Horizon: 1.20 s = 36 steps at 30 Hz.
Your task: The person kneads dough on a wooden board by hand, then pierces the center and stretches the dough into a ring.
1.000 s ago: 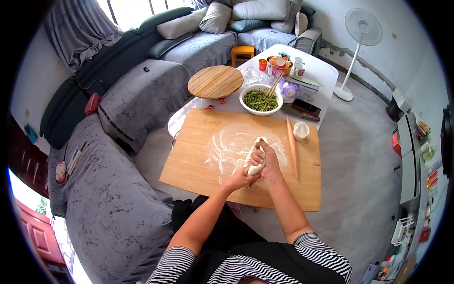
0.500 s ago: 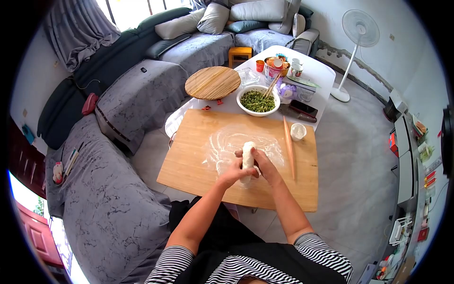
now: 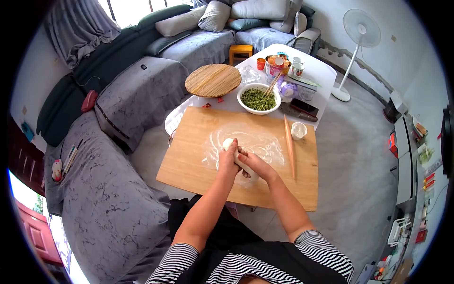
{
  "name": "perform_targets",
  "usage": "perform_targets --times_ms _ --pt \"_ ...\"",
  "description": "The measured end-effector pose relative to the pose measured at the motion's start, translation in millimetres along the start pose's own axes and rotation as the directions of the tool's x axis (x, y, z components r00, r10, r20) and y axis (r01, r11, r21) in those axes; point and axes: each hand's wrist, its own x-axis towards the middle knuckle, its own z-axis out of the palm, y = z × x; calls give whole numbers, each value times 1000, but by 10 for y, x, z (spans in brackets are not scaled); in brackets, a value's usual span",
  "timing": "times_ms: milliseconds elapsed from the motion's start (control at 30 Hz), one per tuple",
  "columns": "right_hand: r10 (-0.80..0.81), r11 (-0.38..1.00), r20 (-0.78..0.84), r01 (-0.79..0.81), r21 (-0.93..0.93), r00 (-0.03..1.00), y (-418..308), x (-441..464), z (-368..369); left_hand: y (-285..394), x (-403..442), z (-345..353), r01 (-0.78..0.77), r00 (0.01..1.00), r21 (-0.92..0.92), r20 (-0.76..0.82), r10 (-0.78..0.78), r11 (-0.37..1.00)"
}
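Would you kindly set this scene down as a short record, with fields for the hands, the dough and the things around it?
left hand: around the dough
right hand: also on the dough
dough: white, elongated, partly hidden by the hands
board: wooden, streaked with white powder
rolling pin: lying on the board, right side
cup: beside the rolling pin
bowl: beyond the board, holding chopped greens and chopsticks

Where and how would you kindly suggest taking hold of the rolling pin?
Probably by its thicker middle, from above and left: the rolling pin lies flat, tapers towards both ends, and the white cup stands close on its right.
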Motion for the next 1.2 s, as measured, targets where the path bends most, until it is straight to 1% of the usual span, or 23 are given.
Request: perform_targets --times_ms 67,133,200,267,333,367,433,533,600,633,667,733,800,867,900,933,967,1000,1033,1067,1100,1133,1200 --pt "9 999 -3 -9 -50 1000 -75 -4 5 -33 111 -73 8 996 -177 93 9 984" --pt "185 923 60 -153 -354 981 -86 14 -63 -20 101 -55 -22 996 -125 80 33 992" --pt "204 919 24 -183 -350 979 -93 -19 -65 -43 57 -29 -50 998 -27 38 51 998" --pt "139 923 22 -122 -366 990 -121 -58 -99 -109 136 -143 -39 995 -54 95 44 998" --pt "76 952 -3 -73 -298 997 -57 -47 -109 -51 92 -142 227 928 -164 336 -162 960" --pt "43 963 -15 -46 -264 999 -46 -33 -120 -46 53 -133 224 929 -164 334 -160 961" --pt "-7 974 -13 4 -228 1000 -80 -16 -145 23 -157 -19 433 871 -202 343 -350 878" --pt "-9 948 -16 3 -320 1000 -146 -56 -125 -60 -112 -34 492 853 -270 339 -397 828" --pt "-81 895 87 110 -431 993 -49 -77 -102 -2 -15 -19 459 879 -303 289 -378 835" --pt "-261 846 106 281 -453 959 54 -74 -55 51 32 -8 424 902 -336 237 -360 841" --pt "-258 846 104 277 -456 961 123 -111 -95 76 126 -58 428 901 -338 239 -363 838" --pt "104 921 68 -71 -383 992 16 -248 -75 184 233 -120 510 859 -429 311 -408 746" --pt "155 905 55 -119 -409 986 184 -225 -120 86 201 -104 436 899 -428 255 -357 792" --pt "12 972 71 5 -235 997 352 -215 -161 14 140 -104 276 935 -276 299 -190 921" --pt "12 972 68 4 -234 998 324 -226 -167 25 43 -29 222 949 -174 265 -172 959" --pt "-23 990 91 35 -136 996 261 -231 -173 -35 12 26 222 949 -174 265 -172 959" --pt "-60 997 112 64 -35 992 209 -222 -178 -104 -17 81 104 959 -28 267 -93 994" --pt "-59 997 114 63 -34 992 176 -200 -182 -129 -47 104 -20 960 119 280 -14 993" --pt "-63 994 154 75 -74 986 140 -180 -189 7 -232 220 -46 975 301 221 -23 953" --pt "-65 990 194 88 -114 979 108 -161 -203 38 -239 239 -46 975 300 221 -23 953" --pt "3 980 198 37 -197 980 94 -123 -219 71 -237 244 -103 961 402 275 -13 910" --pt "1 980 199 39 -197 980 63 -104 -257 95 -235 243 -165 944 496 329 -8 853" --pt "90 976 194 -48 -212 977 -4 -80 -331 82 -161 181 -170 951 505 310 6 847"
